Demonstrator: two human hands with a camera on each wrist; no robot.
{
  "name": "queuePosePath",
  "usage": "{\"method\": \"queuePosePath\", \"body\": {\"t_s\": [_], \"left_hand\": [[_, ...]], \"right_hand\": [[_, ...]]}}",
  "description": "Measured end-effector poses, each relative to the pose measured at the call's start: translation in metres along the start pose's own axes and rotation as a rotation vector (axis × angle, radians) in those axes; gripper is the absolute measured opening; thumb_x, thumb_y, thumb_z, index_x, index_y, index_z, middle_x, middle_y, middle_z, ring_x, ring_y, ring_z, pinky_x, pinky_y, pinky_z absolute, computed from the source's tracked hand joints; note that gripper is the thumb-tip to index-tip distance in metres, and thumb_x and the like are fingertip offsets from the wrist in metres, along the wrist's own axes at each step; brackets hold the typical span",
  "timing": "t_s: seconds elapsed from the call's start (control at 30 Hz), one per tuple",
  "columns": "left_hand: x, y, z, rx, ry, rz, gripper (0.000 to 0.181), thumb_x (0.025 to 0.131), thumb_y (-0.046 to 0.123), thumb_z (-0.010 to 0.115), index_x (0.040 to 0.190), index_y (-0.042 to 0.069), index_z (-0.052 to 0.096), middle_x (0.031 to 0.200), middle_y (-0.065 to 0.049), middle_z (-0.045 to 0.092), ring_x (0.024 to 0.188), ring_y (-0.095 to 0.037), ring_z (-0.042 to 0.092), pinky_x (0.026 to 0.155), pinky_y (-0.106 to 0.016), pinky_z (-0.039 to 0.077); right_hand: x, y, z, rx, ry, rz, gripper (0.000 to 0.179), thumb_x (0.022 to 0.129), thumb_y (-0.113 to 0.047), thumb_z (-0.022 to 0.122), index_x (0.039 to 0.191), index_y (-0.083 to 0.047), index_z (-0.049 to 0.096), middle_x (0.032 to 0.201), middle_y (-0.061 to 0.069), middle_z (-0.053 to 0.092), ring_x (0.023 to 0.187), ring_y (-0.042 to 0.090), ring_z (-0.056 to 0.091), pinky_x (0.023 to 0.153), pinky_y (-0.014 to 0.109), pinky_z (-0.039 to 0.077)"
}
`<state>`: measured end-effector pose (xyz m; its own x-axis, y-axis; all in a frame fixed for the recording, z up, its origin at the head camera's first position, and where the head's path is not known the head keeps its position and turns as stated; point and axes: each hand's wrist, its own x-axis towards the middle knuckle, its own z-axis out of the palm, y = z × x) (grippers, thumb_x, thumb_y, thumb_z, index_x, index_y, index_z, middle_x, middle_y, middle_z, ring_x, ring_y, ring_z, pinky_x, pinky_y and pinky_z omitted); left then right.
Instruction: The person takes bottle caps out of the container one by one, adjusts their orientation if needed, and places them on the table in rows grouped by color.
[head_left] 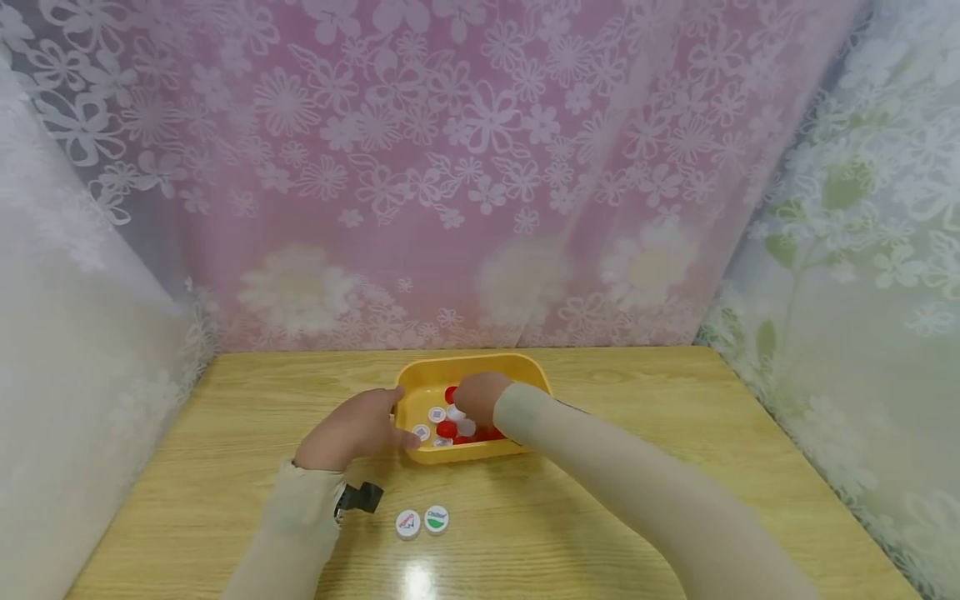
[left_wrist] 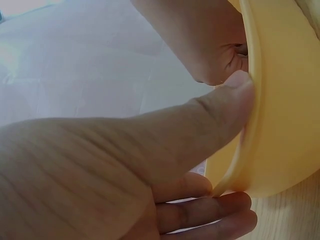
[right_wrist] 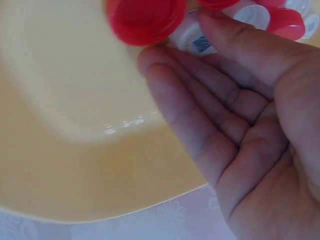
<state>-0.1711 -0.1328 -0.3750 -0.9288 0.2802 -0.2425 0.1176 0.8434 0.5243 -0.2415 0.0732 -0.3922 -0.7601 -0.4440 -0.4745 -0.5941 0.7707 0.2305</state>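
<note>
At the table's far side stands a yellow plastic bin (head_left: 468,452) holding red and white bottle caps. My left hand (head_left: 352,429) grips its left end; in the left wrist view the thumb (left_wrist: 227,107) presses on the rim, and the other fingers lie by the corner. Inside the bin is my right hand (head_left: 480,398), palm in sight in the right wrist view. Its thumb and fingers close about a white bottle cap (right_wrist: 192,39) with a printed code; some fingertips are hidden. A red cap (right_wrist: 145,20) sits right by these fingertips.
Two white caps with printed tops, one red and blue (head_left: 407,524), one green (head_left: 437,519), lie on the wooden table (head_left: 615,533) in front of the bin. A pink flowered curtain (head_left: 465,208) hangs behind the table; pale curtains flank both sides.
</note>
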Motion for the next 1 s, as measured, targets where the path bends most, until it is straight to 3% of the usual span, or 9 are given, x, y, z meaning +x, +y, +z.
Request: {"method": "queuePosePath", "body": {"t_s": [0.27,0.5,0.8,0.9,1.0], "left_hand": [[0.000,-0.001,0.000,0.005,0.003,-0.008,0.090,0.084,0.036,0.087,0.155,0.000,0.044,0.141,-0.014,0.062,0.124,-0.032,0.059,0.110,-0.055,0.046],[0.000,-0.001,-0.001,0.001,0.000,-0.002,0.091,0.084,0.037,0.086,0.156,0.000,0.043,0.142,-0.014,0.061,0.124,-0.031,0.059,0.111,-0.054,0.045],[0.000,0.000,-0.002,-0.005,0.002,0.004,0.091,0.085,0.038,0.086,0.157,0.002,0.042,0.141,-0.013,0.061,0.119,-0.029,0.060,0.108,-0.054,0.047],[-0.001,-0.001,-0.001,-0.011,0.001,-0.005,0.092,0.085,0.038,0.086,0.157,0.003,0.042,0.142,-0.013,0.061,0.121,-0.030,0.060,0.108,-0.055,0.047],[-0.002,-0.001,0.000,-0.024,-0.003,-0.013,0.092,0.085,0.037,0.086,0.157,0.002,0.041,0.142,-0.014,0.061,0.122,-0.030,0.059,0.109,-0.056,0.046]], "right_hand": [[0.003,0.000,0.008,0.058,0.037,0.008,0.008,0.093,-0.028,0.080,0.097,-0.023,0.075,0.082,-0.007,0.064,0.080,0.018,0.059,0.084,0.027,0.055],[0.001,0.000,0.015,-0.010,0.105,-0.046,0.006,0.096,-0.027,0.077,0.098,-0.022,0.076,0.084,-0.007,0.067,0.079,0.017,0.058,0.090,0.029,0.056],[-0.011,-0.004,0.010,-0.048,0.120,-0.036,0.010,0.098,-0.030,0.073,0.098,-0.020,0.076,0.084,-0.005,0.068,0.078,0.017,0.059,0.091,0.029,0.057],[-0.009,0.001,0.011,0.038,0.124,-0.030,0.009,0.095,-0.027,0.078,0.099,-0.020,0.075,0.085,-0.006,0.068,0.079,0.017,0.059,0.091,0.030,0.056],[-0.017,0.012,0.003,0.220,0.173,-0.021,0.016,0.093,-0.021,0.080,0.103,-0.016,0.069,0.089,-0.005,0.066,0.080,0.016,0.059,0.086,0.030,0.056]]}}
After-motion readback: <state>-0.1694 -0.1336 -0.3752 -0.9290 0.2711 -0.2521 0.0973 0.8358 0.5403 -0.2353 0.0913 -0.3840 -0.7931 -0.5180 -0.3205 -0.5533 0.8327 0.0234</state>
